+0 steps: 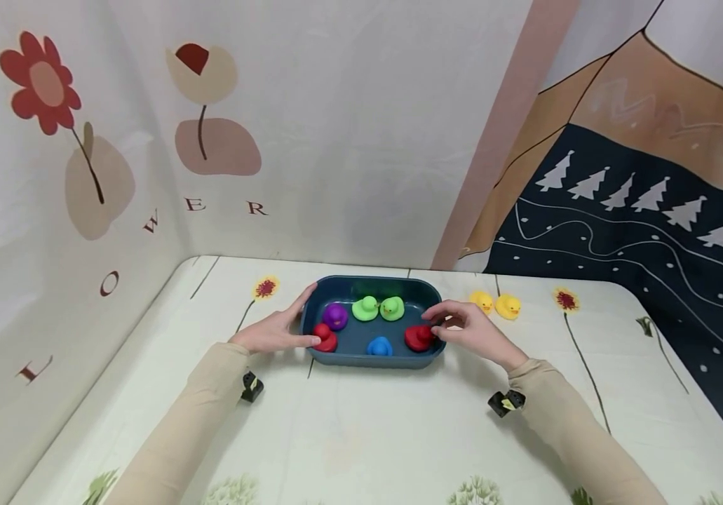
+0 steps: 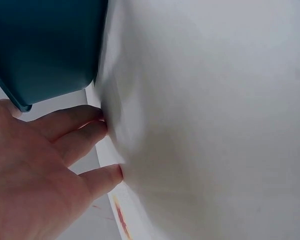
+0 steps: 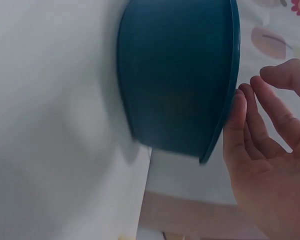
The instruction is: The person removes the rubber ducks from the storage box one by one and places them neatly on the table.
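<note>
Both hands flank dark teal oval tub (image 1: pixel 372 358) holding coloured ducks (image 1: pixel 379 308)

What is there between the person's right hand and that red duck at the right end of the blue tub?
Nothing visible. The right hand reaches over the rim of the blue tub, its fingertips at the red duck. The blue duck sits apart, further left. Whether the fingers already touch the duck cannot be told.

Matt plastic tub (image 1: pixel 370 360); smooth rubbery ducks (image 1: pixel 365 308).

Bright, even light; soft shadows; wide-angle bending at edges; wrist views blurred close-up.
</note>
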The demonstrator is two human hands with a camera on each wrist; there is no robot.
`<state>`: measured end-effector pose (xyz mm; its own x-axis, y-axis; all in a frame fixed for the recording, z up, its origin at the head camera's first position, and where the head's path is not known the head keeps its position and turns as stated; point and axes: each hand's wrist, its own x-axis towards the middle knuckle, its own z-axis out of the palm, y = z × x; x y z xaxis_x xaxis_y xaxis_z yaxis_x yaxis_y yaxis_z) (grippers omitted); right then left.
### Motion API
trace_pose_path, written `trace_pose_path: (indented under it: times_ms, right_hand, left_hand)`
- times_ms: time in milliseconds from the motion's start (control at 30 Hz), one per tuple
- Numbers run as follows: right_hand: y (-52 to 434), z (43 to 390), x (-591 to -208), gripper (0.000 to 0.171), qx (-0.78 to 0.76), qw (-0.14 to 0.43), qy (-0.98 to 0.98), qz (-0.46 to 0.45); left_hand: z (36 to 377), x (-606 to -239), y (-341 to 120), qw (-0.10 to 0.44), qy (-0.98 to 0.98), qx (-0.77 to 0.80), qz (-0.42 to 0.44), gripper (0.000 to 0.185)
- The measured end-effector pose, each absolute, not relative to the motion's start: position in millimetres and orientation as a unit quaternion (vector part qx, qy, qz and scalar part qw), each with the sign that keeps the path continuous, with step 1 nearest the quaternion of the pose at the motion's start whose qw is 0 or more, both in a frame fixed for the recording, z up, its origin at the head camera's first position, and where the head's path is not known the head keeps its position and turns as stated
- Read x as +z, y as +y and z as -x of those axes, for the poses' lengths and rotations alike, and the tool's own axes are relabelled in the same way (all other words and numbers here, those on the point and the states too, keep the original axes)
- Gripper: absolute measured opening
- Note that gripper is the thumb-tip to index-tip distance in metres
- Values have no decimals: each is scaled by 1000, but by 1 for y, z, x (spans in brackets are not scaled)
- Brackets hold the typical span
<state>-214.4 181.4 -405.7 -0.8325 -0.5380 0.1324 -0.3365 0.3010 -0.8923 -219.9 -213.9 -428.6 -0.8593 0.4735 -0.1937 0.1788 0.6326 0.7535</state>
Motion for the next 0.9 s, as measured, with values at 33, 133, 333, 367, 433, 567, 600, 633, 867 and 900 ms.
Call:
trace_pose_path:
  times_ms: [33,133,333,367,433,567,600,633,867,900]
  right_hand:
    - [178,214,-406,25,-523,99,800,276]
    - [171,212,-406,26,-518,103,799,289]
    - [153,209,-407,24,-520,123,787,309]
    - [149,209,-407,24,-520,126,785,313]
    - [142,207,-407,25,-514,131,785,321]
    - [131,205,-407,25,-494,132,791,338]
    - [128,205,-407,25,-489,131,793,340]
    - [126,205,-407,24,-483,129,796,342]
    - [117,206,-409,20,-452,139,809,349]
    - [116,206,-409,20,-447,143,811,350]
  left_hand:
    - [220,-428,-214,191,884,386,-184,102]
    - [219,-428,-213,191,885,385,-182,102]
    - [219,-428,-213,191,887,382,-177,102]
    - [219,-428,-213,192,887,382,-176,102]
    - [219,-428,-213,194,886,383,-176,102]
    - [220,-429,-213,192,885,385,-179,102]
    - [221,-430,-213,191,885,385,-180,102]
    - [221,-430,-213,190,885,385,-179,102]
    - [221,-430,-213,191,886,382,-182,103]
    - [221,-430,-213,192,885,384,-181,103]
